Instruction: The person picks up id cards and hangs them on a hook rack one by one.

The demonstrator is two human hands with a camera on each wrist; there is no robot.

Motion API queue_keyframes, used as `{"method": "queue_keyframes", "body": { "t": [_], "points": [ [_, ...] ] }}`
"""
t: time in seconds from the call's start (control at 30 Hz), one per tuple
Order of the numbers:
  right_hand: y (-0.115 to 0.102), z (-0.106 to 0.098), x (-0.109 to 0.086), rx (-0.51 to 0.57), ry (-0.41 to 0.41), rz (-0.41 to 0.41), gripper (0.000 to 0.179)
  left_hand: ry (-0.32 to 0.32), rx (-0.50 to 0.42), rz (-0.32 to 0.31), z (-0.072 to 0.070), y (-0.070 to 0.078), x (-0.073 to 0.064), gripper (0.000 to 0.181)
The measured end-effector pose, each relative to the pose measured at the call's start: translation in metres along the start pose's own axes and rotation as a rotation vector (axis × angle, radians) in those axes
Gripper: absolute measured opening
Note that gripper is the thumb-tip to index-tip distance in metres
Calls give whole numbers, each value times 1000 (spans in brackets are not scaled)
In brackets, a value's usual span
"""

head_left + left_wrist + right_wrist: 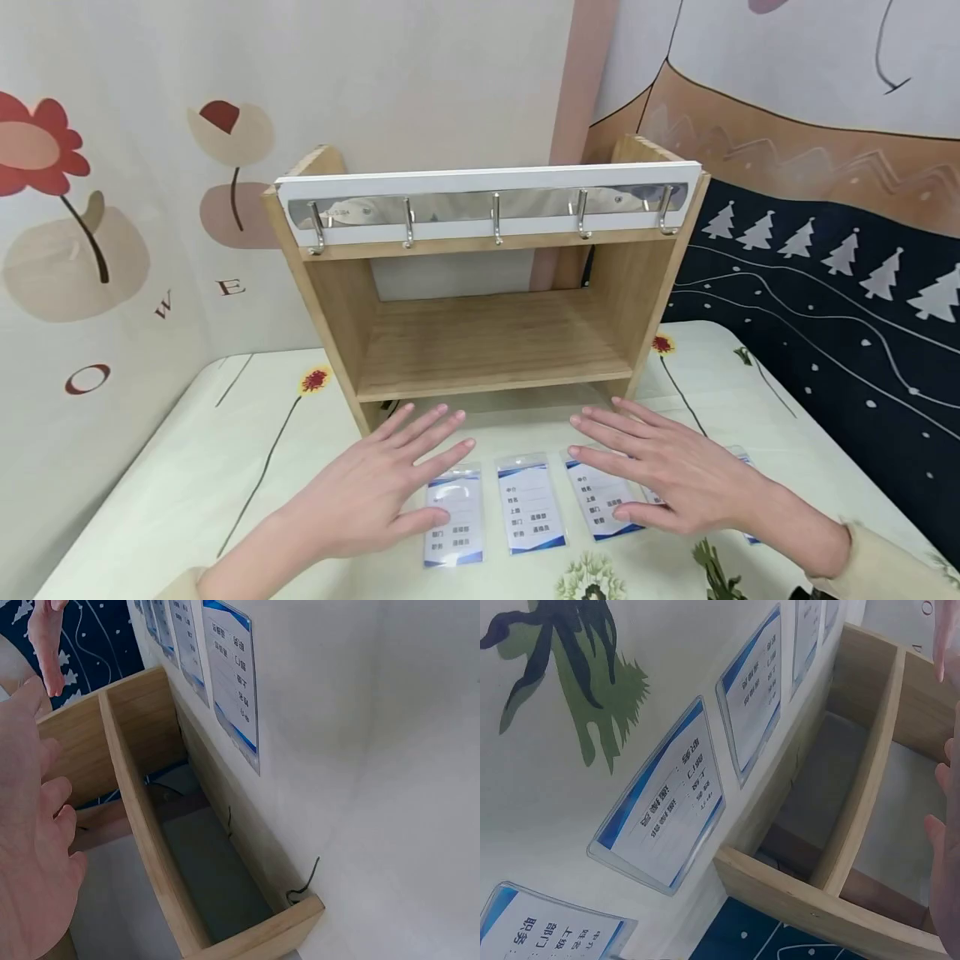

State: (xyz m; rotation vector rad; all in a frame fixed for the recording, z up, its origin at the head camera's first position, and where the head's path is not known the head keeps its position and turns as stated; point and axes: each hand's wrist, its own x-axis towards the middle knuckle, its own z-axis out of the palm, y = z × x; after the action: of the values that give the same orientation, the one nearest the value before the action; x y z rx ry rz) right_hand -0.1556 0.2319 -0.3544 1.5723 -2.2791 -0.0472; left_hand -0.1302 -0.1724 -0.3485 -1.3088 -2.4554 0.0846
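My left hand (382,487) is held with fingers spread over the leftmost name badge (459,537), holding nothing. Fingers apart, my right hand (675,471) hovers above the badges on the right and partly covers them. Between the hands lies another name badge (531,510) in a clear plastic sleeve, with blue corners and printed text. A third badge (592,492) sits by the right fingertips. Several badges form a row on the table; the right wrist view shows one badge (664,799) close up. Behind them stands a wooden shelf (495,346) with a hook rail (450,208) across its top front.
Several metal hooks (497,218) on the rail hang bare. The table (247,467) has a pale flower-printed cover. Printed curtains (450,83) hang behind, with a dark tree-patterned cloth (810,308) at the right. A small dark object (810,593) shows at the bottom edge.
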Motion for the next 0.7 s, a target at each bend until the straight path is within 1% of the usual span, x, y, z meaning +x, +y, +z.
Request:
{"method": "queue_keyframes", "body": {
  "t": [0.13,0.27,0.37,0.43,0.53,0.6,0.7],
  "points": [
    [0,1,1,1,-5,9,77,8,-13,-36,1,-2,-5,68],
    [-1,3,1,5,-1,16,75,30,-31,-75,2,-5,-10,66],
    [-1,6,1,0,-7,21,74,51,-62,-117,3,-7,-16,66],
    [-1,9,1,-3,-4,21,75,66,-104,-150,4,-9,-21,67],
    [-1,11,2,-7,3,21,77,103,-173,-200,5,-11,-29,68],
    [-1,13,3,-7,10,18,77,141,-218,-230,6,-12,-34,67],
    [-2,15,4,-6,10,23,78,203,-261,-275,6,-14,-42,67]
  ]
}}
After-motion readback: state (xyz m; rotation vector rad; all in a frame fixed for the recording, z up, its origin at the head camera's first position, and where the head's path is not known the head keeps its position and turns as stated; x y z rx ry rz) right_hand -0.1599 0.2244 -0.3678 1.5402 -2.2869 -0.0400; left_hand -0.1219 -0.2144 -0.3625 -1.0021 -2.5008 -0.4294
